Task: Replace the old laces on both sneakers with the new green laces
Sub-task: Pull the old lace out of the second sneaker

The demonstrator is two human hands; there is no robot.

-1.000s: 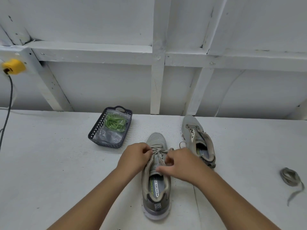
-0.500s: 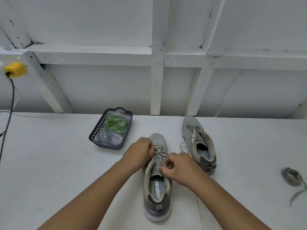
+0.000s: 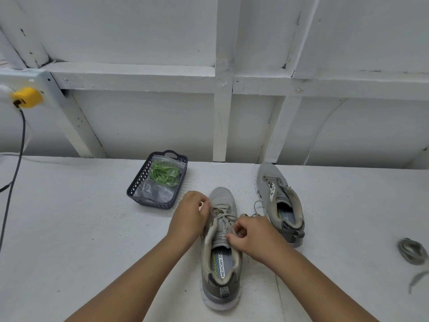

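change: your left hand (image 3: pixel 190 214) has slid up toward the toe since a second ago; your right hand (image 3: pixel 251 238) stays at the tongue, so you are working the old lace (image 3: pixel 223 213) out row by row
meaning: removal on the near sneaker (image 3: pixel 221 248) looks partly done; no green lacing begun
grip left: fingers curled, pinching the lace at the left eyelets
grip right: fingers curled, pinching the lace near the tongue
sneakers: 2; the far sneaker (image 3: pixel 277 201) at 1 o'clock of the near one, looks unlaced
removed lace (image 3: pixel 412 251): 1, at 3 o'clock, well apart
green laces (image 3: pixel 164 173): 1 bundle, bagged in the basket (image 3: pixel 137 185), 11 o'clock
hands: 2
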